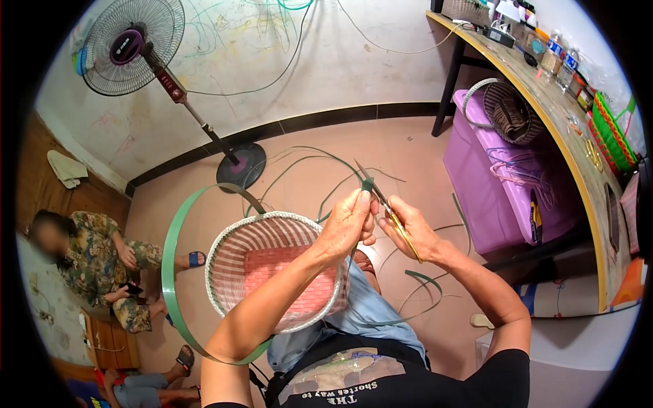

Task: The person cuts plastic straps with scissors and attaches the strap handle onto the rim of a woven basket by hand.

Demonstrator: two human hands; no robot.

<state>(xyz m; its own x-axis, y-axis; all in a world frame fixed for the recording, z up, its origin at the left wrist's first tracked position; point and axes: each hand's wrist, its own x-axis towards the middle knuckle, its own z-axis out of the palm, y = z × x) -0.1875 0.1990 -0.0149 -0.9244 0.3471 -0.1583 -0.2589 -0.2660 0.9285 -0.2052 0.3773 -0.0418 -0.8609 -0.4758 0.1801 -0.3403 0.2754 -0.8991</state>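
Note:
My left hand [348,221] pinches a dark green strip [367,185] near its end, in front of my body. Gold-handled scissors [403,234] are in my right hand [411,230], their blades beside the strip's end. A pink and white woven basket [275,268] with a white braided rim rests at my lap, under my left forearm. From the basket a wide green band [171,272] loops out to the left and round beneath my left arm. Thin green strips [292,163] curl over the floor beyond my hands.
A standing fan [238,166] is at the upper left. One person [95,265] sits at the left, and another's legs [153,391] show at the lower left. To the right are a purple bin [476,204] and a cluttered table [544,102].

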